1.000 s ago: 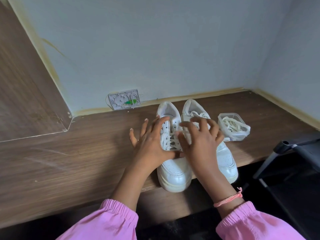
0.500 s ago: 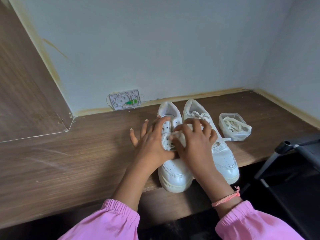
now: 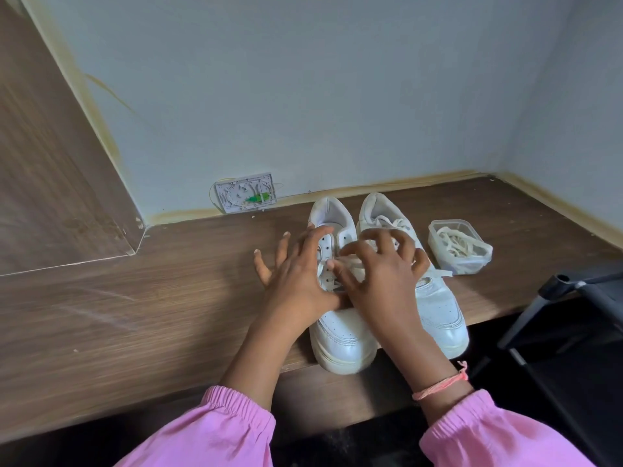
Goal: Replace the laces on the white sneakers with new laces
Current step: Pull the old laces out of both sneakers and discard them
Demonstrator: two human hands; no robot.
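Both sneakers are sitting on the bench (image 3: 168, 298). The left hand (image 3: 296, 274) is lying flat, steadying the left sneaker (image 3: 340, 335), while the right hand (image 3: 377, 274) is pinching its old lace (image 3: 350, 262), upper eyelets already bared. The right sneaker (image 3: 435, 298) is waiting fully laced; new laces (image 3: 455, 242) are sitting untouched in their container.

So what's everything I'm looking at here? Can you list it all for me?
sneakers: two, white, side by side on the desk, toes towards the person; the left one partly unlaced, the right one laced
old lace: one, white, on the left sneaker under the fingers
container: one, clear plastic, right of the sneakers, holding cream laces
desk: one, brown wood grain, against the wall
wall plate: one, white with a green part, at the wall's foot
black frame: one, at the right edge
left hand: fingers spread, resting on the left sneaker
right hand: fingers curled at the lace
sleeves: two, pink
wrist thread: one, pink, right wrist
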